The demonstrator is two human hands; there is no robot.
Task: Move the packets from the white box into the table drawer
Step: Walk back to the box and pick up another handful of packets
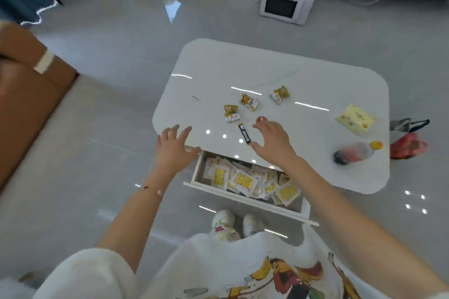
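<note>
1. Left hand (173, 145) spread, empty, at the surface (243, 68) edge just beside the drawer (243, 199).
2. Right hand (272, 142) spread (empty) above the drawer, beside a black stick (244, 134).
3. Packets (243, 179) fill the open drawer.

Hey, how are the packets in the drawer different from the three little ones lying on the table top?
The packets in the drawer are flat, square, white with yellow panels, and piled overlapping in a heap. The three little ones on the table top look crumpled and puffier, gold and white, and lie apart from each other. Both kinds carry yellow and white colouring, and neither hand touches them.
</note>
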